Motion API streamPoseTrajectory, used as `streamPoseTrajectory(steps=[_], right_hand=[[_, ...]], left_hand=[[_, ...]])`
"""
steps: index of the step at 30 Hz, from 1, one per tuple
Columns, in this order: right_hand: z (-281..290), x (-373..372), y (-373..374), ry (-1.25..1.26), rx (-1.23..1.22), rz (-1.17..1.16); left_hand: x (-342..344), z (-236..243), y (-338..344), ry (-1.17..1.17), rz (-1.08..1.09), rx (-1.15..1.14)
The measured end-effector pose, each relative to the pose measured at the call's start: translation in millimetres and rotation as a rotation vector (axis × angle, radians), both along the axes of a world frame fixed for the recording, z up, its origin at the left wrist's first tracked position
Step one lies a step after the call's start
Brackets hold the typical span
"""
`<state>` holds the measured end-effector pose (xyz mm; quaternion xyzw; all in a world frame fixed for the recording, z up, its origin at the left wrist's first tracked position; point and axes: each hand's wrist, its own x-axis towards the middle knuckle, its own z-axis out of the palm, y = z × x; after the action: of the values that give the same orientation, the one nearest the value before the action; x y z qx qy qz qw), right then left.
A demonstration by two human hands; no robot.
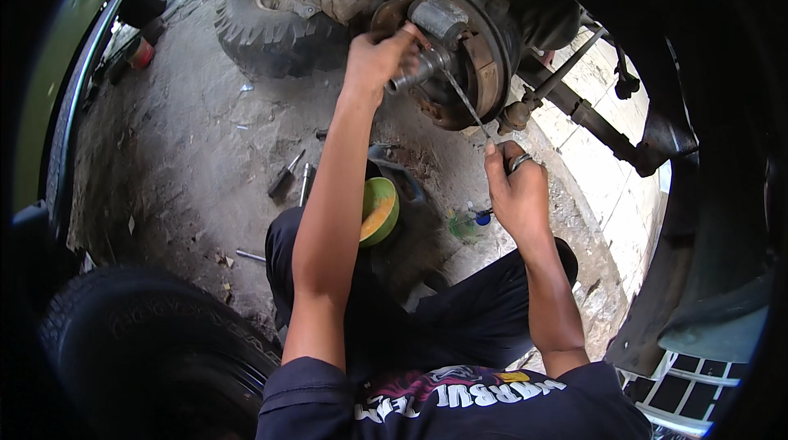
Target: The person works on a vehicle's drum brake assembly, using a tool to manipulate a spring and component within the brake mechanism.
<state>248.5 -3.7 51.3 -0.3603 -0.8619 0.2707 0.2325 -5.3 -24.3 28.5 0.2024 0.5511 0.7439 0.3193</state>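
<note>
A brake assembly (484,79) with rusty shoes and a grey cylinder housing (435,21) is at the upper middle, with a round metal spindle (406,77) sticking out. My left hand (377,58) is closed at the front of this hub, its fingertips partly hidden and blurred, so what they grip is unclear. My right hand (517,190) is closed on a long thin metal rod (466,102), whose upper end meets the hub beside my left hand. A dark ring shows at my right fingers.
Behind lies a detached tyre (263,42). On the ground are a screwdriver (283,177), a socket tool (305,181), a green bowl (379,226) and a clear bottle (468,226). Another tyre (131,341) is at lower left, a green vehicle body (57,79) left, axle rods (591,120) right.
</note>
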Motion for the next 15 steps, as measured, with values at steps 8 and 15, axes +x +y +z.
streamPoseTrajectory(steps=[8, 15], right_hand=[[6, -13, -16, -0.018, 0.094, 0.032], [27, -30, -25, -0.026, -0.096, -0.02]], left_hand=[[0, 3, 2, 0.022, -0.115, -0.096], [-1, -3, 16, -0.086, -0.13, 0.0]])
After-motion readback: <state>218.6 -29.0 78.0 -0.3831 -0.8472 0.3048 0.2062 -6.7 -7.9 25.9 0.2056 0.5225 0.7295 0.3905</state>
